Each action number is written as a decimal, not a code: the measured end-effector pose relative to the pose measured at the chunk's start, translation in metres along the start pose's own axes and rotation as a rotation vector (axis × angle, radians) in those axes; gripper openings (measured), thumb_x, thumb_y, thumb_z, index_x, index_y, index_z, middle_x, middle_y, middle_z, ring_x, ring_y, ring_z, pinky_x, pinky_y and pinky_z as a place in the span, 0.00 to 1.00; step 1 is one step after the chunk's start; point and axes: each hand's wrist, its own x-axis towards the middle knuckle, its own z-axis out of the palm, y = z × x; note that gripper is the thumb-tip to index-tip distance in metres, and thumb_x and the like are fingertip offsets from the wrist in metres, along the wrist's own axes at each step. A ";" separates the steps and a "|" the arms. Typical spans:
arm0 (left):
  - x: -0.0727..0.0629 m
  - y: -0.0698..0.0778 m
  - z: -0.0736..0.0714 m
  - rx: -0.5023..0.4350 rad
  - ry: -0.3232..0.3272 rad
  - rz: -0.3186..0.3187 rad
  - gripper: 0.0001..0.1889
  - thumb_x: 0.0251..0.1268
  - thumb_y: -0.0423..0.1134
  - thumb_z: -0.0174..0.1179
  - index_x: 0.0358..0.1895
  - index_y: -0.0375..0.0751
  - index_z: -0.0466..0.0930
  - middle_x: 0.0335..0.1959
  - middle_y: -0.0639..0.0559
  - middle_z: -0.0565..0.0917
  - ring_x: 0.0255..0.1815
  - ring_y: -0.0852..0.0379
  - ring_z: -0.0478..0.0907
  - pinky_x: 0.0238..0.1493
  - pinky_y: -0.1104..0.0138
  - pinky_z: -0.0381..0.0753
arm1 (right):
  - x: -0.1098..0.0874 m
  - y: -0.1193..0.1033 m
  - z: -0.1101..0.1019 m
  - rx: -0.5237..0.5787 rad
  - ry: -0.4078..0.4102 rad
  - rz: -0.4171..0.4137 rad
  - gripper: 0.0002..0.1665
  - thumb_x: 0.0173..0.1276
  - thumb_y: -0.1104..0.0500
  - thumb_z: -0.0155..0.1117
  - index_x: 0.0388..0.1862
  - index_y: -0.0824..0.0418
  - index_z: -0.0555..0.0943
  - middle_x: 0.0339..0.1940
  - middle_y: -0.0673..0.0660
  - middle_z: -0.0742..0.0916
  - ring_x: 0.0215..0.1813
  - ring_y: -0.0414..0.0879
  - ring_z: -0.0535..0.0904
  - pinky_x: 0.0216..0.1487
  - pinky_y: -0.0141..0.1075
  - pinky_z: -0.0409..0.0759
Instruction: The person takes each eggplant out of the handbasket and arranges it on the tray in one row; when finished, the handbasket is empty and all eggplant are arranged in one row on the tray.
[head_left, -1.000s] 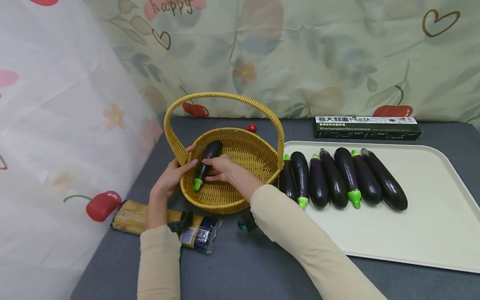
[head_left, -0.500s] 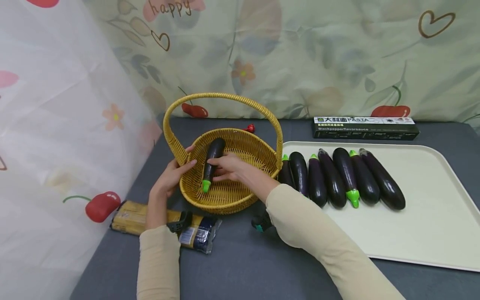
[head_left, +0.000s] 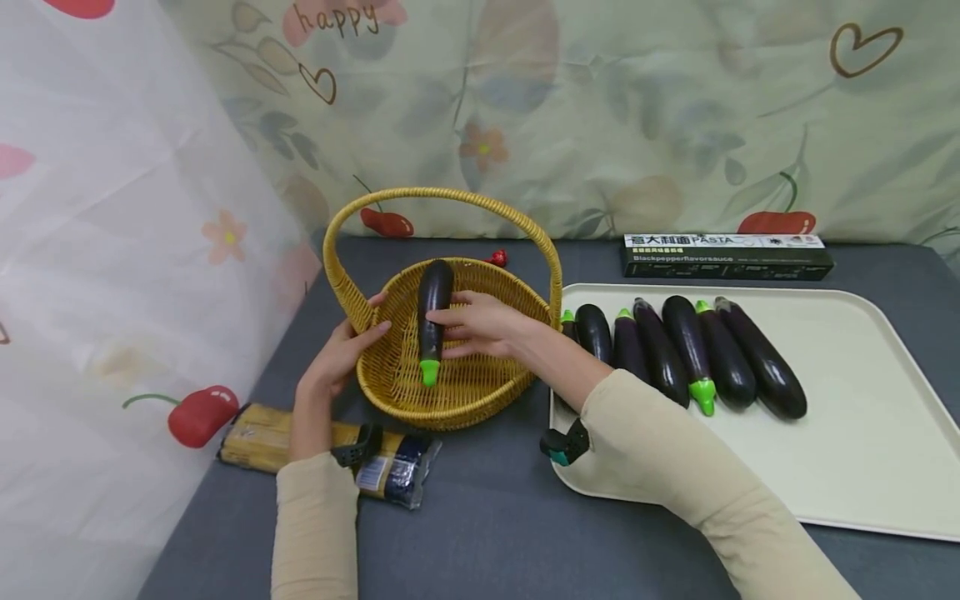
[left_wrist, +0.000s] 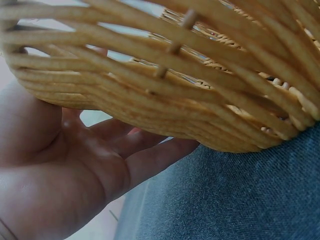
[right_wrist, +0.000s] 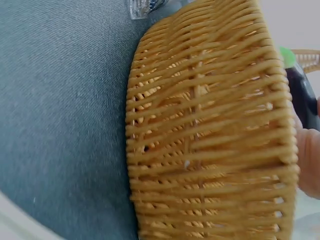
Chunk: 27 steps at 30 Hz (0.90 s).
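A dark purple eggplant [head_left: 433,312] with a green stem end is held by my right hand [head_left: 487,325], thumb across its top and fingers at its right side. It is over the inside of a yellow wicker basket [head_left: 442,414], stem end toward me. My left hand [head_left: 337,354] holds the basket's left side near the foot of the handle, thumb at the rim. In the left wrist view, fingers [left_wrist: 160,155] reach along the outside of the weave [left_wrist: 150,107]. The right wrist view shows the basket wall [right_wrist: 210,125], with the eggplant [right_wrist: 301,92] partly visible beyond it.
Several eggplants [head_left: 686,342] lie in a row on a cream tray [head_left: 862,417] to the right. A dark pasta box [head_left: 727,258] stands behind it. A bag of spaghetti [head_left: 262,433] lies under my left forearm. A small red item [head_left: 498,257] sits behind the basket.
My right hand has moved right with the eggplant, drawing it away from the basket's left wall. The eggplant now lies straighter toward me. My left hand stays on the basket.
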 end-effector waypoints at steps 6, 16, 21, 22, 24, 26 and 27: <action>0.000 0.000 0.000 0.003 0.004 -0.001 0.34 0.71 0.46 0.55 0.76 0.56 0.52 0.71 0.42 0.60 0.64 0.42 0.66 0.54 0.56 0.73 | -0.022 -0.004 -0.010 -0.139 -0.121 -0.017 0.44 0.71 0.62 0.59 0.77 0.58 0.45 0.60 0.65 0.76 0.61 0.57 0.73 0.48 0.48 0.78; -0.001 0.000 0.001 -0.008 -0.002 -0.004 0.34 0.71 0.46 0.55 0.76 0.57 0.51 0.69 0.41 0.61 0.62 0.41 0.67 0.51 0.58 0.75 | -0.059 -0.005 -0.019 -0.212 -0.300 -0.020 0.44 0.71 0.64 0.58 0.77 0.59 0.44 0.62 0.65 0.74 0.63 0.58 0.70 0.50 0.50 0.77; -0.001 0.000 0.000 -0.005 -0.007 -0.007 0.34 0.71 0.47 0.54 0.76 0.58 0.50 0.70 0.40 0.61 0.62 0.39 0.67 0.51 0.58 0.76 | -0.076 -0.005 -0.024 -0.197 -0.385 -0.028 0.43 0.72 0.65 0.54 0.77 0.59 0.44 0.66 0.66 0.70 0.63 0.58 0.71 0.52 0.52 0.75; -0.001 0.000 0.000 -0.004 -0.010 -0.007 0.34 0.72 0.47 0.54 0.76 0.58 0.50 0.70 0.40 0.61 0.62 0.39 0.67 0.50 0.58 0.76 | -0.080 -0.005 -0.025 -0.196 -0.398 -0.026 0.42 0.72 0.65 0.54 0.77 0.59 0.44 0.67 0.66 0.70 0.63 0.57 0.71 0.53 0.53 0.75; -0.002 0.000 -0.001 0.002 -0.017 -0.005 0.34 0.72 0.47 0.53 0.77 0.58 0.49 0.71 0.41 0.60 0.62 0.38 0.67 0.49 0.59 0.76 | -0.087 -0.004 -0.029 -0.206 -0.416 -0.023 0.42 0.72 0.65 0.54 0.77 0.59 0.44 0.67 0.65 0.69 0.62 0.57 0.71 0.53 0.53 0.74; -0.002 0.000 -0.001 0.004 -0.023 -0.002 0.34 0.72 0.47 0.53 0.77 0.59 0.48 0.71 0.41 0.59 0.62 0.38 0.67 0.48 0.60 0.77 | -0.093 -0.003 -0.035 -0.222 -0.430 -0.018 0.42 0.72 0.65 0.55 0.77 0.59 0.45 0.66 0.65 0.70 0.62 0.57 0.72 0.53 0.53 0.74; -0.002 0.000 -0.001 0.004 -0.026 0.000 0.34 0.72 0.47 0.53 0.77 0.59 0.48 0.71 0.41 0.58 0.62 0.38 0.67 0.48 0.60 0.77 | -0.096 -0.003 -0.038 -0.232 -0.437 -0.015 0.42 0.71 0.65 0.56 0.77 0.59 0.46 0.65 0.65 0.71 0.61 0.57 0.72 0.53 0.53 0.74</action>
